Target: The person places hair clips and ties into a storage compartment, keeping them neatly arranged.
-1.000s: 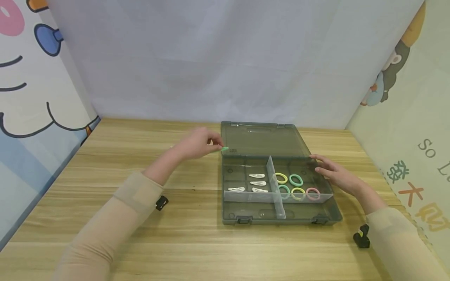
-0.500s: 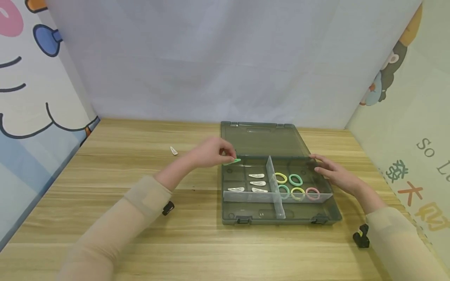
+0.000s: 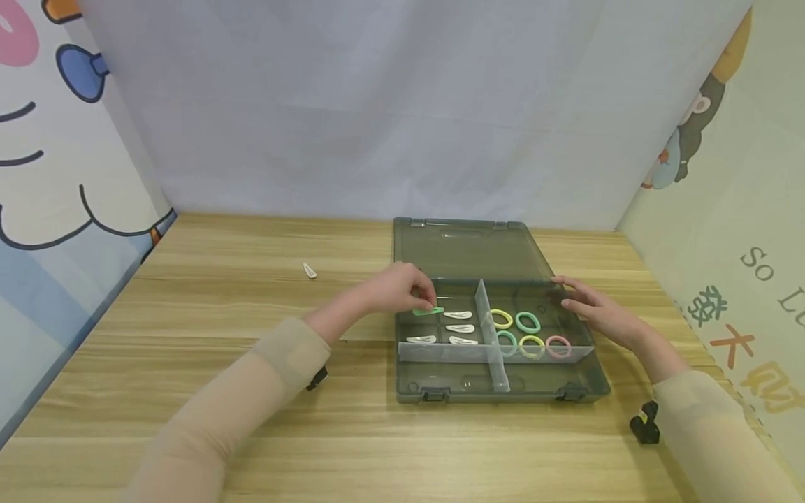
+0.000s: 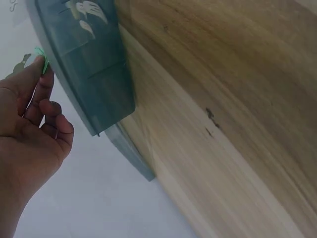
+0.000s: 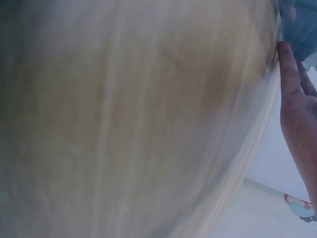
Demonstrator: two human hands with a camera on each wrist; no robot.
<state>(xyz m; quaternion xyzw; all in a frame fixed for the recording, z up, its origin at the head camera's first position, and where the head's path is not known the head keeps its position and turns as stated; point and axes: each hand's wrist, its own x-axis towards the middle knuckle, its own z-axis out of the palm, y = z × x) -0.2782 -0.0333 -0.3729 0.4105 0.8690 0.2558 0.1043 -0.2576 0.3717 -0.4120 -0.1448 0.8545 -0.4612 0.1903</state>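
Observation:
Between thumb and fingertips, my left hand pinches a green snap hair clip over the back left compartment of a grey translucent organizer box. The left wrist view shows the clip at the fingertips, level with the box rim. Several white snap clips lie in that compartment, just right of and in front of the green one. Across the divider are several hair ties in yellow, green and pink. My right hand rests its extended fingers on the box's right edge.
The open lid lies flat behind the box. A lone white snap clip is on the wooden table, left of the lid. A white cloth backdrop stands behind, with printed panels at both sides.
My left hand has carried the green clip rightward and toward me, from beside the lid to over the compartment. The white clip on the table has come into view. My right hand stays put.

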